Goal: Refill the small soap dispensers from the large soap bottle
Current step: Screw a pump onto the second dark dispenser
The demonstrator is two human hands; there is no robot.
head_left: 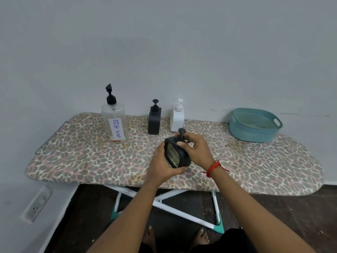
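Held dispenser [179, 157]: base covered by left hand [161, 166], pump collar by right hand [197, 149].
White dispenser [177, 118]: lower corner behind the pump head.
Forearms [255, 207]: cut by bottom edge.
Basket [251, 133]: floor partly hidden by rim.

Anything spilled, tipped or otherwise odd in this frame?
No spill. One oddity: the DISH SOAP bottle, at the board's back left, looks nearly empty, only an orange trace at its base. The left hand and right hand tilt a black dispenser, pump on.
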